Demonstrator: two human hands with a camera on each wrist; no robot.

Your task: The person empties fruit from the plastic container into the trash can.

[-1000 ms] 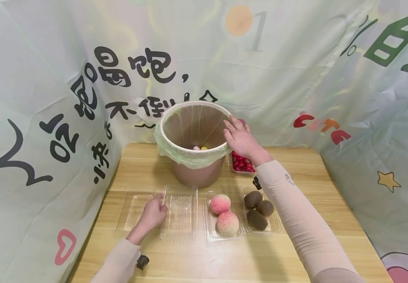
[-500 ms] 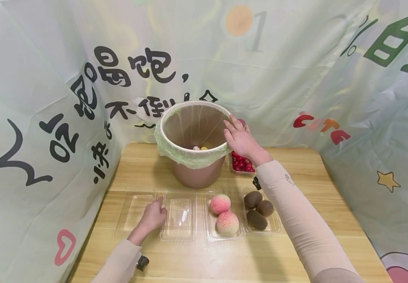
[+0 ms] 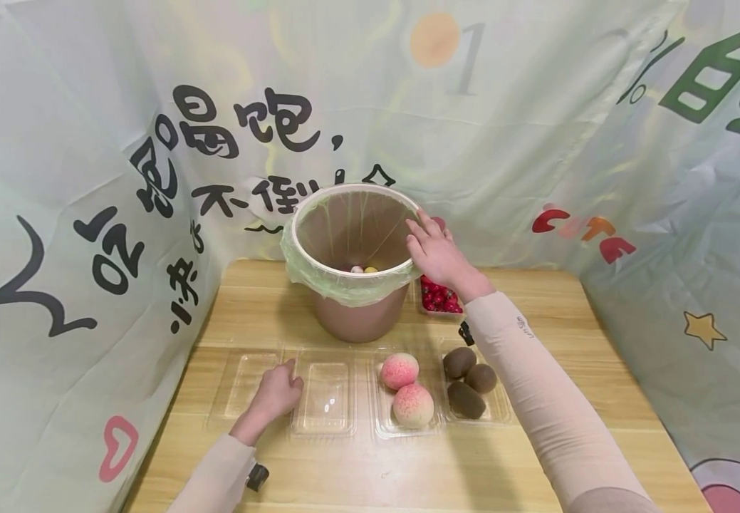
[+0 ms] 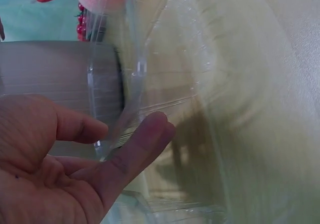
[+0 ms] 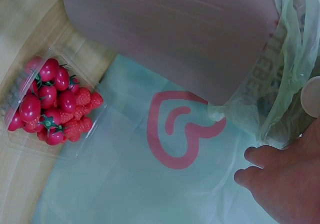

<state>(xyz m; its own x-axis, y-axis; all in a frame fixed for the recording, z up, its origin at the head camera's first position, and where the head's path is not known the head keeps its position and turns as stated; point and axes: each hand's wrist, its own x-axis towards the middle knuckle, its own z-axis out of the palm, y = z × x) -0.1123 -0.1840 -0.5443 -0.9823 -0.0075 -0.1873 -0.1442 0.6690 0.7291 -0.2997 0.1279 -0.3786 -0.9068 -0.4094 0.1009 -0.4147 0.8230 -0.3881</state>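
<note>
My left hand (image 3: 273, 392) is at the left rim of a clear plastic container (image 3: 322, 399), its thumb and fingers apart in the left wrist view around the container's edge. Another clear container (image 3: 228, 392) lies to the left, partly behind that hand. My right hand (image 3: 436, 253) rests on the right rim of a brown bucket (image 3: 360, 313) lined with a green plastic bag (image 3: 337, 288). Its fingers reach over the rim, partly hidden in the right wrist view. A whitish and a yellow item (image 3: 370, 269) show inside the bucket.
Right of the clear containers, one box holds two pink peaches (image 3: 413, 405) and another holds several brown kiwis (image 3: 466, 399). A box of cherry tomatoes (image 5: 48, 94) and raspberries (image 5: 80, 116) stands behind the right forearm. Printed cloth (image 3: 504, 142) surrounds the wooden table (image 3: 370, 477).
The clear container beside my left hand has settled lower and flatter, its far edge now nearer to me. The left fingers have eased slightly down. My right hand stays on the bucket rim.
</note>
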